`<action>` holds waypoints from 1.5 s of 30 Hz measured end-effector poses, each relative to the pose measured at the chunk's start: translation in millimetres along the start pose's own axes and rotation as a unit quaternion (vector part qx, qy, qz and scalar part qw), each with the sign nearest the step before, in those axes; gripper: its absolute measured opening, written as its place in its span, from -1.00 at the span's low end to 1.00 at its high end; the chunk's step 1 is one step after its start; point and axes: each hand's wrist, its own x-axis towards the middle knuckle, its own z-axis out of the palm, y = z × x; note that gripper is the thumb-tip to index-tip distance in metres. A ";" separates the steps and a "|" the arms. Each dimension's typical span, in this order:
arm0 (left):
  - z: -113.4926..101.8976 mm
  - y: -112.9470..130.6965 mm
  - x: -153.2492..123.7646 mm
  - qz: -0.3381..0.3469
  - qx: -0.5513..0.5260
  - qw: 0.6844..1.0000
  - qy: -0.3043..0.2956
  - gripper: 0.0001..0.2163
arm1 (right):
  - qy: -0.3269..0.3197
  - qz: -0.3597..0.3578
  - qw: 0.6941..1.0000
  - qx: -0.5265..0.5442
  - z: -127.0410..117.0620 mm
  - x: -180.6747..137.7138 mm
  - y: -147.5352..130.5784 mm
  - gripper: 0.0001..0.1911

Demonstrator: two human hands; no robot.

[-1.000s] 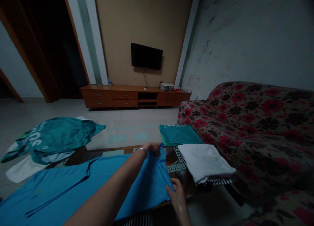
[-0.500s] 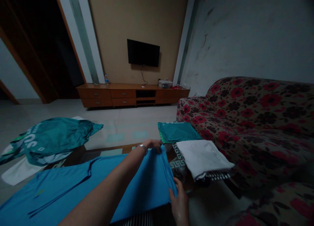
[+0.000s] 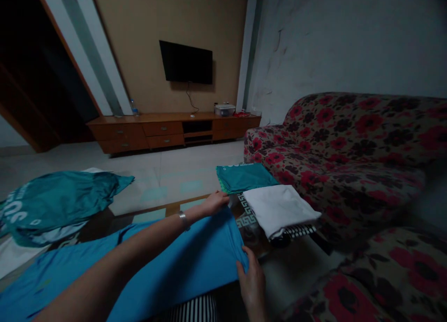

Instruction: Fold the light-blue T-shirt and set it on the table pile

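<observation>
At about nine o'clock a crumpled teal garment [image 3: 59, 201] with white lettering lies on the far left of the desk [image 3: 153, 215], over something white [image 3: 14, 259]. Nearer the person, a bright blue shirt [image 3: 181, 261] is spread flat across the desk from eight o'clock to the middle of the view, its right edge reaching the desk's near corner. The left hand [image 3: 216, 202], a metal bangle [image 3: 183, 220] on its wrist, stretches across the shirt and pinches the far right corner of the blue cloth, fingers closed on it. At six o'clock the right hand [image 3: 252, 281] grips the near right corner of the same shirt, thumb on top of the fabric and fingers curled under the edge. A striped cloth [image 3: 195, 310] shows just below the shirt's near edge. Just beyond the left hand, at twelve o'clock, a folded teal garment [image 3: 244, 176] sits on the desk, and beside it toward one o'clock a folded white garment [image 3: 279, 208] rests on a striped one [image 3: 300, 230]. At three o'clock a floral sofa [image 3: 349, 163] stands just beside the desk. Far behind, at eleven o'clock, a television [image 3: 186, 62] hangs on the wall above a long wooden cabinet [image 3: 167, 131].
</observation>
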 end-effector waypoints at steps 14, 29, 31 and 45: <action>21.2 -7.3 -14.6 -0.026 0.018 0.999 0.001 -0.85 | 0.002 0.008 1.000 -0.001 -5.7 2.7 -11.7 -0.65; 17.5 -24.7 43.7 -0.026 0.042 0.994 -0.098 -0.65 | 0.011 -0.004 1.000 0.011 -7.2 3.5 -12.6 -0.69; 16.9 -26.0 42.3 -0.018 0.043 0.993 -0.107 -0.68 | 0.008 0.002 1.000 0.011 -6.8 3.4 -12.0 -0.68; 9.4 -20.8 52.3 -0.039 0.091 0.985 -0.142 -0.73 | 0.004 0.003 1.000 0.027 -7.9 3.2 -11.3 -0.68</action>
